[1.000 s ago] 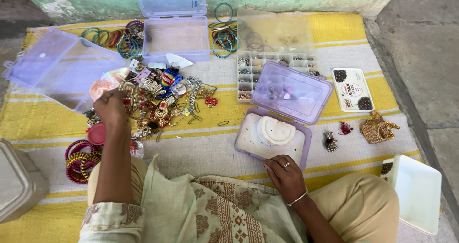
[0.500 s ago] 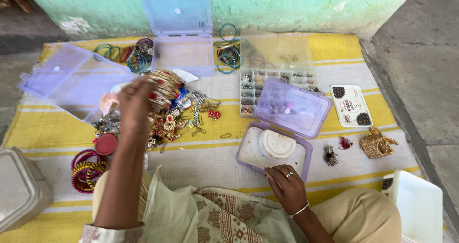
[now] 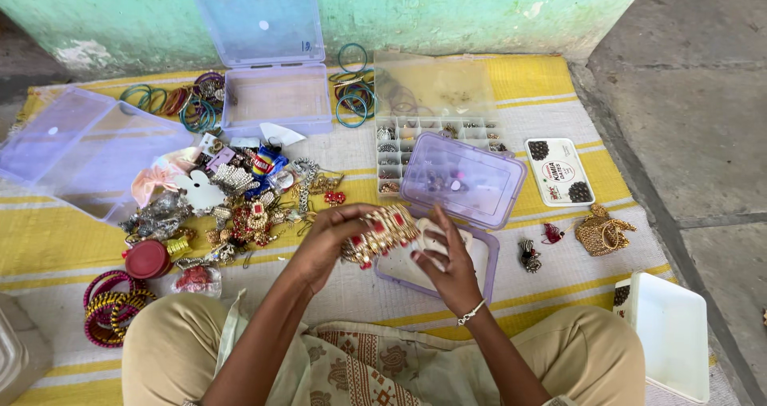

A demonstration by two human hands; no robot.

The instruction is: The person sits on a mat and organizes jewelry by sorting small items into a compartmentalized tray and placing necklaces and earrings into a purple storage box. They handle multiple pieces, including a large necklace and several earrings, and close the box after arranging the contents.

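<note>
A gold necklace set with red stones (image 3: 382, 232) is held in my left hand (image 3: 329, 238), which grips its left end. My right hand (image 3: 449, 264) touches the necklace's right end with its fingertips, just over an open purple plastic box (image 3: 487, 256) with a white insert. The box's lid (image 3: 463, 178) stands tilted up behind both hands. A heap of mixed jewellery (image 3: 240, 206) lies left of my left hand.
An open purple box (image 3: 272, 94) and a clear compartment organiser (image 3: 415, 138) sit farther back. Another open purple box (image 3: 76, 150) is at the left, bangles (image 3: 112, 306) and a red lid (image 3: 148, 258) near my left knee, a white container (image 3: 667, 334) at the right.
My left hand lifted the gold necklace out of the jewellery heap and carried it right, over the purple box. My right hand rose from my lap to meet it.
</note>
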